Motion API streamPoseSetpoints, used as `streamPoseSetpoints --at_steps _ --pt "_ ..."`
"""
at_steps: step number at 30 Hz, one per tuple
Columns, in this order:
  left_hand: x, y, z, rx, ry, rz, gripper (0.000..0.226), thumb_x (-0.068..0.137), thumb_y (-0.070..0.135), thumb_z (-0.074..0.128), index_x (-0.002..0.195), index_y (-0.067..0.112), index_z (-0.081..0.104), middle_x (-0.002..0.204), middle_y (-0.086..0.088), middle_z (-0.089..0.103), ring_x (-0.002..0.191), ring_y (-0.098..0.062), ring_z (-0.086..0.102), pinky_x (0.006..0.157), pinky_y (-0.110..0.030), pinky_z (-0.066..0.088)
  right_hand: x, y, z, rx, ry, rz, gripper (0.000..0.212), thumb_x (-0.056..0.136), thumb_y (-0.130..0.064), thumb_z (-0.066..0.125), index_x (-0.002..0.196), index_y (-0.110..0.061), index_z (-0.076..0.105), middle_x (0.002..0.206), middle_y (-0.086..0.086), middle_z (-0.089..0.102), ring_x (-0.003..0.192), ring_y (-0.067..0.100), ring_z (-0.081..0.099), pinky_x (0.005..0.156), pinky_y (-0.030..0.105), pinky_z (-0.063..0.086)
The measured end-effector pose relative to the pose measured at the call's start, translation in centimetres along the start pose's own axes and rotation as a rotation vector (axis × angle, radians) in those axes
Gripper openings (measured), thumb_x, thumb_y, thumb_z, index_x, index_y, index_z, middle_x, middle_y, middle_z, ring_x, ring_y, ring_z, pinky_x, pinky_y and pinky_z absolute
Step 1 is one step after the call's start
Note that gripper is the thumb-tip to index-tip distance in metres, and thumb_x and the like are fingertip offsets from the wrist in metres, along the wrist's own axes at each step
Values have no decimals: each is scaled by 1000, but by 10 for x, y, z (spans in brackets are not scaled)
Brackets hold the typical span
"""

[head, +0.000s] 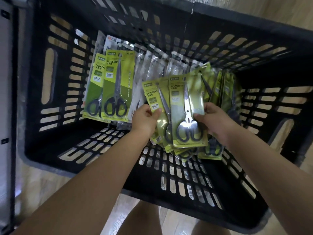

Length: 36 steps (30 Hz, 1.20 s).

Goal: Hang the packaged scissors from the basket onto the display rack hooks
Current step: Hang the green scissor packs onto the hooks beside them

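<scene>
A black slotted plastic basket point(55, 146) fills the view and holds several green packs of scissors. My left hand point(145, 119) pinches one green pack point(153, 99) by its left edge, thumb on top. My right hand point(213, 119) grips another green pack point(186, 109) at its right edge, with black scissor handles showing near the bottom. Both packs are held side by side above a loose pile of packs point(210, 150) in the basket. Two more green packs point(115, 85) lean upright against the far wall. No display rack hooks are visible.
Clear-and-white packs point(155, 65) stand in a row behind the green ones along the far wall. The basket sits on a light wooden floor point(50, 187). A dark vertical frame point(11, 116) runs along the left edge. My bare knees point(140, 219) show below the basket.
</scene>
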<state>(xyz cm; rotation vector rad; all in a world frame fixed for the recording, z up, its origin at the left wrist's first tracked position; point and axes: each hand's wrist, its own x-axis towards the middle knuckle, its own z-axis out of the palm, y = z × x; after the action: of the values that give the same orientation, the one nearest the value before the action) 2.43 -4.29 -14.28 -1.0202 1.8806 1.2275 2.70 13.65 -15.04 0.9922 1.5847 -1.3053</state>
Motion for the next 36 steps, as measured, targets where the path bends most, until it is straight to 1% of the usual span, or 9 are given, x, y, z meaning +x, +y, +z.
streamPoseSetpoints --at_steps 3,8,14,19,24,26,29,33,36 --pt "-13 -2 -11 -254 -31 -103 10 96 16 53 86 18 54 95 -11 66 81 -23 64 74 -40 58 -14 2 2 110 -25 35 18 94 -6 52 99 -23 55 99 2 63 85 18 57 66 30 46" --pt "-41 0 -43 -448 -10 -160 7 96 16 52 93 18 58 102 -8 67 83 -17 67 68 -26 57 -52 -8 7 191 -74 45 37 95 -2 48 127 -21 50 111 4 65 95 18 61 76 28 49" --pt "-111 39 -101 -691 -3 -133 8 95 20 52 92 18 60 81 2 70 74 -12 65 73 -31 53 -134 -70 15 226 -167 -66 26 96 0 44 118 -11 54 112 12 65 101 27 60 100 46 42" --pt "-200 108 -160 -818 43 38 20 98 24 47 102 10 61 79 -6 70 64 -16 66 66 -33 53 -244 -162 20 126 -236 -277 20 96 -6 49 113 -12 58 111 9 67 103 27 61 100 48 42" --pt "-332 202 -239 -959 92 322 31 97 28 48 118 7 61 111 -17 68 104 -34 64 96 -53 47 -411 -259 28 -68 -283 -604 15 93 -2 51 94 -13 60 98 15 65 96 30 60 97 44 41" --pt "-394 240 -275 -1006 119 423 30 98 27 48 116 7 61 112 -19 67 104 -36 63 96 -55 46 -486 -297 31 -125 -294 -757 15 91 -4 54 100 -12 62 103 18 66 100 35 61 93 42 44" --pt "-491 287 -338 -1015 255 570 31 96 30 51 115 8 61 113 -14 67 102 -31 64 98 -51 45 -606 -345 33 -126 -305 -950 13 92 -4 55 102 -9 62 97 14 66 89 26 60 78 31 42" --pt "-618 316 -417 -1083 375 735 37 97 26 49 119 -3 56 114 -27 62 98 -37 62 92 -53 49 -745 -378 46 -157 -363 -1179 9 92 -10 55 85 -13 59 92 13 66 84 22 59 81 33 42" --pt "-692 303 -460 -1155 427 818 39 94 29 53 120 0 57 113 -26 63 95 -37 63 90 -57 49 -818 -383 67 -123 -399 -1267 13 92 -17 58 80 -14 56 88 5 65 81 16 59 80 32 44"
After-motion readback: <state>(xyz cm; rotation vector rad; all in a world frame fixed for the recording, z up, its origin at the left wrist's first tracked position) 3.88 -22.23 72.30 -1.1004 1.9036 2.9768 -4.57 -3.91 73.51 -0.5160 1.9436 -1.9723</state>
